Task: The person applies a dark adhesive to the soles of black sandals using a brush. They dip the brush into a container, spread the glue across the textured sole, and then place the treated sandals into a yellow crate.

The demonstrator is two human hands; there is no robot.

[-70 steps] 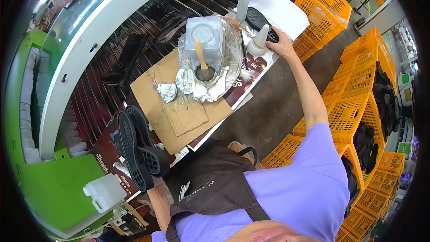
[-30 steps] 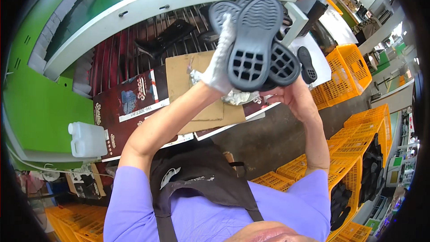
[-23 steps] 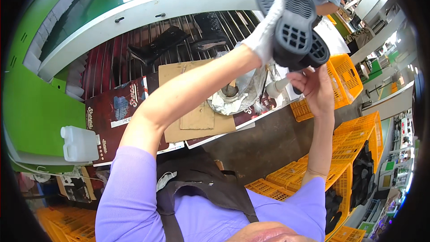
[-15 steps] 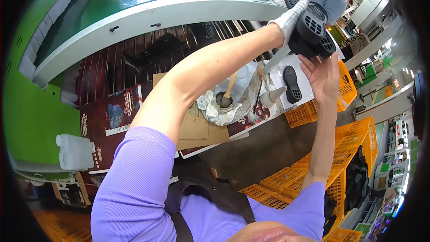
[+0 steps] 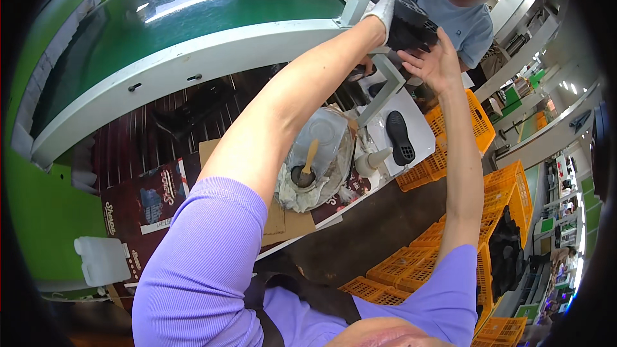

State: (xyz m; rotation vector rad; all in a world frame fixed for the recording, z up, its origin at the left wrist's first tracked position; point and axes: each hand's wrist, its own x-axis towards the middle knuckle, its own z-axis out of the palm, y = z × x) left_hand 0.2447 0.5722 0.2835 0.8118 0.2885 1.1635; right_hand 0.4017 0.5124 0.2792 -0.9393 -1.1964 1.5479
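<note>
Up at the upper right, my left hand (image 5: 384, 11) wears a white glove and presses along the side of several stacked black shoe soles (image 5: 410, 29). Its thumb is hidden behind them. My bare right hand (image 5: 437, 67) is raised just below the soles, its fingers spread and holding nothing; whether a fingertip touches them I cannot tell. A single black shoe sole (image 5: 400, 138) lies on a white sheet (image 5: 414, 115) below the hands. Left of that sole stand a pale cone-tipped bottle (image 5: 373, 162) and a glue pot (image 5: 303, 177) with a wooden-handled brush (image 5: 311, 154) in it.
A white frame (image 5: 212, 48) borders the green conveyor belt (image 5: 257, 0) ahead. A co-worker (image 5: 450, 0) in a light blue shirt faces me behind the soles. Orange crates (image 5: 402, 266) stand at the right. A white jug (image 5: 103, 260) is at the lower left, beside a dark red cardboard (image 5: 138, 212).
Both hands and the stacked soles have shifted up and left in the picture. My right hand has its fingers spread lower beside the stack. The view has turned, showing more of the co-worker.
</note>
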